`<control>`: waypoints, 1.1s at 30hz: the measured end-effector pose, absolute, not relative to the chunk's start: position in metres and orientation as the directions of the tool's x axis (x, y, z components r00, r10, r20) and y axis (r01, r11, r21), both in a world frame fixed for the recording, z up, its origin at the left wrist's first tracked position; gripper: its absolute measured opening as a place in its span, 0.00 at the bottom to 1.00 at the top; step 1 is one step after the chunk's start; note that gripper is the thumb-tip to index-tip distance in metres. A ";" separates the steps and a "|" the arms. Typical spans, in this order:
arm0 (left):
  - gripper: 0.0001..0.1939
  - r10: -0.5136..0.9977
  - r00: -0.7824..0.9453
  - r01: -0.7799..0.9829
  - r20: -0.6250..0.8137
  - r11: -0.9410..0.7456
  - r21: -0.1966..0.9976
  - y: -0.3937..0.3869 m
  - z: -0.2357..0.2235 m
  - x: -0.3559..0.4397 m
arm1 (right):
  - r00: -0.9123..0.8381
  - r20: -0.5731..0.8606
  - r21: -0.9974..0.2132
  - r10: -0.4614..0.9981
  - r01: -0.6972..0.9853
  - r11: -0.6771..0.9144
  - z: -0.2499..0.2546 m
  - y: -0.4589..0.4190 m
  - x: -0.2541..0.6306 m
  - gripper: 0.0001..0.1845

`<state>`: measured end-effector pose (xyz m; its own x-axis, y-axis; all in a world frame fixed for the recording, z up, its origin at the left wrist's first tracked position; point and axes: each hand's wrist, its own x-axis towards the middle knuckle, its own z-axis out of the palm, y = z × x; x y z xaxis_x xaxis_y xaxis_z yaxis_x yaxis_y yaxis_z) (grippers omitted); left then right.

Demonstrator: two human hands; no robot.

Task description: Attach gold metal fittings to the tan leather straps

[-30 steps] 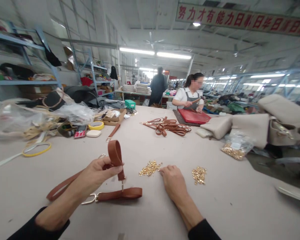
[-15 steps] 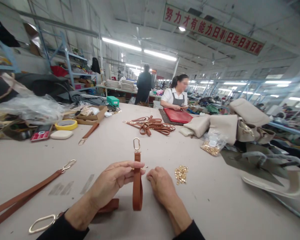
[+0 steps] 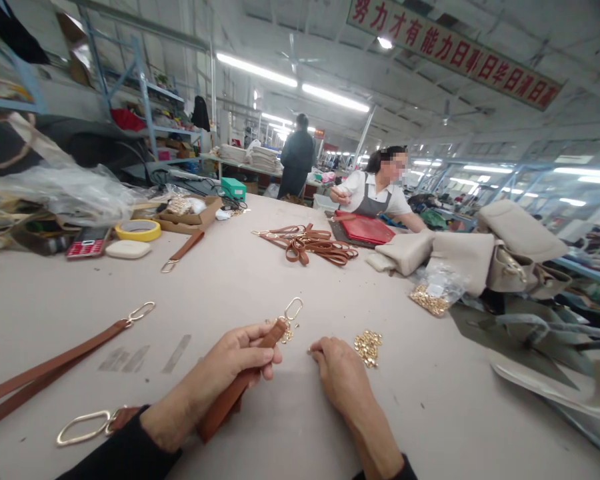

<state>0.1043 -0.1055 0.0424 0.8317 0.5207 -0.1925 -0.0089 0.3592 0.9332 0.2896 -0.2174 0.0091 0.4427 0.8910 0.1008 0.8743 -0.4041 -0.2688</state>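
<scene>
My left hand (image 3: 247, 353) is closed around a folded brown leather strap (image 3: 225, 403), thumb on top. A gold oval ring (image 3: 295, 309) sticks out from the strap's far end. Just beyond the fingers, several small gold pieces (image 3: 287, 333) lie on the table. My right hand (image 3: 341, 373) rests on the table to the right, its thumb and index finger pinched together; a tiny speck shows at the tips, too small to name. Beside that hand is a small pile of gold metal fittings (image 3: 368, 347).
Long brown straps (image 3: 80, 347) with a ring lie left, and a large gold ring (image 3: 84, 428) near my left sleeve. Farther off are a strap bundle (image 3: 310, 245), yellow tape (image 3: 138, 230), a bag of fittings (image 3: 433, 293) and beige bags (image 3: 463, 260). A co-worker (image 3: 377, 187) stands across the table.
My left hand has tilted the strap from upright to slanting, its ring end now pointing right. My right hand has shifted slightly right. The co-worker has leaned and stretched an arm out.
</scene>
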 end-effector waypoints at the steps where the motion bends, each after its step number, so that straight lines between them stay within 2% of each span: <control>1: 0.17 0.519 0.835 -0.024 -0.183 0.366 0.930 -0.107 0.042 0.105 | 0.449 0.094 -0.263 0.889 0.872 -0.412 0.009 -0.218 0.289 0.10; 6: 0.13 0.517 0.840 -0.068 -0.163 0.399 0.914 -0.117 0.043 0.106 | 0.454 0.094 -0.250 0.886 0.872 -0.420 0.009 -0.219 0.289 0.10; 10: 0.21 0.561 0.794 0.060 -0.236 0.313 0.948 -0.122 0.049 0.105 | 0.476 0.163 -0.356 0.864 0.845 -0.398 0.009 -0.222 0.294 0.11; 12: 0.24 0.615 0.751 0.111 -0.239 0.240 0.964 -0.122 0.051 0.104 | 0.505 0.177 -0.483 0.844 0.792 -0.372 0.010 -0.222 0.297 0.11; 14: 0.25 0.646 0.731 0.124 -0.220 0.191 0.974 -0.122 0.051 0.104 | 0.531 0.163 -0.673 0.832 0.676 -0.300 0.013 -0.222 0.297 0.10; 16: 0.27 0.639 0.742 0.091 -0.201 0.201 0.975 -0.122 0.049 0.105 | 0.531 0.132 -0.858 0.837 0.484 -0.172 0.018 -0.221 0.293 0.10; 18: 0.30 0.613 0.771 0.037 -0.173 0.227 0.973 -0.123 0.047 0.107 | 0.511 0.105 -0.962 0.853 0.268 -0.042 0.023 -0.219 0.287 0.11; 21: 0.25 0.593 0.797 -0.013 -0.114 0.205 0.979 -0.125 0.042 0.112 | 0.477 0.075 -0.997 0.875 0.048 0.059 0.029 -0.218 0.275 0.14; 24: 0.16 0.600 0.799 -0.026 -0.052 0.121 0.992 -0.126 0.036 0.113 | 0.442 0.031 -0.997 0.897 -0.055 0.061 0.029 -0.217 0.265 0.14; 29: 0.14 0.585 0.811 -0.040 0.004 0.048 0.998 -0.127 0.032 0.114 | 0.373 0.003 -0.993 0.928 -0.112 0.048 0.027 -0.214 0.257 0.14; 33: 0.14 0.597 0.802 -0.016 0.018 -0.009 1.000 -0.128 0.031 0.114 | 0.367 0.020 -0.997 0.930 -0.059 0.045 0.026 -0.212 0.256 0.11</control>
<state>0.1141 -0.1282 0.0313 0.8019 0.5972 0.0176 -0.0156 -0.0087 0.9998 0.2557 -0.2116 0.0264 0.3666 0.9302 0.0202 -0.0589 0.0448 -0.9973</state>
